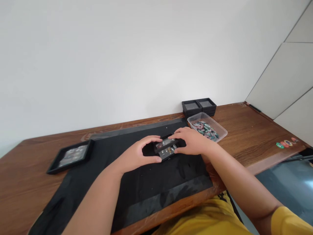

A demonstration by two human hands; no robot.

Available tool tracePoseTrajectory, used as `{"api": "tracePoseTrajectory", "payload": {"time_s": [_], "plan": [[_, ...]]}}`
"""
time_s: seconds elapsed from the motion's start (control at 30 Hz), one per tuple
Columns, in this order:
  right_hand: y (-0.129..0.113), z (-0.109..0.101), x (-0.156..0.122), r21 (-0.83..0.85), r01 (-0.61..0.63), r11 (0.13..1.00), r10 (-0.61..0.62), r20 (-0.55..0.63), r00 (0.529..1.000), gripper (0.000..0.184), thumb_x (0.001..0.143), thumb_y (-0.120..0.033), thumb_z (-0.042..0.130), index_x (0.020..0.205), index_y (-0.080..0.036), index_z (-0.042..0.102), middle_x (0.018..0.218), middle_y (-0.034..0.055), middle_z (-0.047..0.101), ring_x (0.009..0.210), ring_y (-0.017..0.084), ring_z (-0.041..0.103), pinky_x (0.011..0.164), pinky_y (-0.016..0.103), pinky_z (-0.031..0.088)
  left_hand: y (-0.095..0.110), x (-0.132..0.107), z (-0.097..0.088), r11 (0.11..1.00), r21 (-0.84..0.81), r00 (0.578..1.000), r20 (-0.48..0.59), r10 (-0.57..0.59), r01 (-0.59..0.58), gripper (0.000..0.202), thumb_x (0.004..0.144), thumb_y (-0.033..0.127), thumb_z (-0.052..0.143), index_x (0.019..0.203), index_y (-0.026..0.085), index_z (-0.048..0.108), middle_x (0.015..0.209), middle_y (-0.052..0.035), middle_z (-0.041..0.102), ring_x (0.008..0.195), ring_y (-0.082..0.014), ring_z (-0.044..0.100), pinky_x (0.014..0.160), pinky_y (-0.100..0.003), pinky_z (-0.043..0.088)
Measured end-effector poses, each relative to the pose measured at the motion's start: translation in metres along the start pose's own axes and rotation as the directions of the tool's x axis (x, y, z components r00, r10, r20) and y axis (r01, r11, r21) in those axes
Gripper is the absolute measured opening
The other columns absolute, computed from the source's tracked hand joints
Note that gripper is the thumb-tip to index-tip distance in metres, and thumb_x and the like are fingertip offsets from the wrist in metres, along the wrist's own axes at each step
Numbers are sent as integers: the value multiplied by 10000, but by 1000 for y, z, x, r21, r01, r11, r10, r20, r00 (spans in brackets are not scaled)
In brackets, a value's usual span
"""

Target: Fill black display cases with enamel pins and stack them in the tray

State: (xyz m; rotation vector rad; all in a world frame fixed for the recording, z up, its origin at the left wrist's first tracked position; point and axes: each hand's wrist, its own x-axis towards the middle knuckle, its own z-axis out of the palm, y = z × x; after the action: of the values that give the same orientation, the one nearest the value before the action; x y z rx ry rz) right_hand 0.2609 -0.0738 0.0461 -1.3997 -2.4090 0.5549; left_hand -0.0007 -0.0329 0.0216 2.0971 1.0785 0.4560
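Note:
A small black box (166, 150) with a see-through window in its lid (167, 142) lies on the black mat between my hands. The lid sits tilted over the lower part, where several small shiny pieces show on a grey lining. From the left side, my left hand (139, 152) grips the box, its thumb at the near corner and its fingers at the far edge. My right hand (192, 140) holds the opposite end, fingertips on the lid and thumb lower down. Part of the box is hidden behind the fingers.
A clear plastic tub (221, 129) of wrapped green and pink pieces (206, 130) stands beyond my right hand. Behind it are stacked black boxes (199, 106). At left lies a black tray (55, 165) with small pieces. Round stickers (284, 144) mark the table's right edge.

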Motion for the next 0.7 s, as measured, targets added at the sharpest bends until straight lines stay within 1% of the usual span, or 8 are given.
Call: {"api": "tracePoseTrajectory", "payload": {"time_s": [0.07, 0.1, 0.2, 0.27, 0.33, 0.4, 0.47, 0.7], "plan": [[-2, -1, -1, 19, 2, 1000, -2, 2, 1000, 506, 830, -398, 766, 1303, -240, 684, 1344, 126, 617, 1229, 312, 560, 1065, 476, 417, -1, -2, 1, 999, -32, 1000, 21, -19, 20, 742, 698, 592, 752, 1360, 306, 577, 1494, -65, 551, 1379, -342, 500, 1145, -504, 407], [-3, -1, -1, 27, -5, 1000, 5, 2, 1000, 469, 854, -426, 738, 1288, -252, 697, 1345, 123, 619, 1231, 312, 564, 1064, 474, 420, -1, -3, 3, 998, -49, 999, 28, -34, 35, 761, 721, 603, 725, 1396, 304, 540, 1501, -66, 545, 1385, -340, 494, 1139, -499, 416], [-5, 0, -1, 36, -32, 999, 32, 2, 999, 370, 928, -447, 644, 1244, -273, 730, 1347, 123, 626, 1233, 312, 578, 1047, 472, 434, 0, -2, 9, 994, -83, 998, 9, -66, 67, 722, 780, 629, 649, 1403, 290, 514, 1499, -75, 546, 1391, -336, 490, 1136, -489, 422], [-6, 0, 0, 22, -36, 999, 36, 7, 999, 344, 940, -432, 633, 1219, -267, 746, 1356, 130, 626, 1234, 318, 582, 1040, 471, 439, 2, -1, 14, 994, -74, 996, -28, -80, 78, 719, 788, 624, 648, 1401, 280, 500, 1500, -92, 541, 1393, -337, 488, 1141, -496, 415], [-6, 0, 1, -11, -34, 999, 34, 19, 999, 286, 921, -411, 664, 1126, -253, 787, 1337, 122, 644, 1207, 315, 598, 1036, 462, 438, 3, 0, 18, 995, -49, 995, -47, -86, 83, 769, 767, 610, 681, 1420, 265, 465, 1506, -114, 530, 1395, -340, 486, 1146, -507, 407], [-6, 0, 2, -38, -40, 999, 40, 25, 999, 194, 891, -373, 706, 975, -241, 821, 1272, 102, 683, 1152, 298, 626, 1026, 442, 441, 4, 0, 20, 997, -19, 996, -50, -81, 80, 841, 733, 594, 722, 1444, 254, 429, 1509, -129, 523, 1394, -341, 487, 1148, -512, 404], [-7, 0, 3, -39, -53, 998, 54, 18, 998, 127, 863, -335, 739, 860, -239, 823, 1206, 81, 713, 1105, 280, 645, 1004, 425, 451, 4, 0, 21, 997, 6, 996, -50, -75, 76, 879, 708, 581, 747, 1455, 259, 415, 1514, -132, 517, 1392, -345, 488, 1144, -515, 409], [-6, 2, 4, -2, -92, 996, 92, -10, 996, 48, 798, -288, 801, 781, -243, 804, 1170, 61, 715, 1062, 248, 663, 959, 385, 468, 7, 0, 22, 992, 48, 992, -52, -112, 115, 910, 658, 573, 769, 1445, 259, 437, 1530, -129, 497, 1390, -352, 486, 1143, -506, 408]]}}
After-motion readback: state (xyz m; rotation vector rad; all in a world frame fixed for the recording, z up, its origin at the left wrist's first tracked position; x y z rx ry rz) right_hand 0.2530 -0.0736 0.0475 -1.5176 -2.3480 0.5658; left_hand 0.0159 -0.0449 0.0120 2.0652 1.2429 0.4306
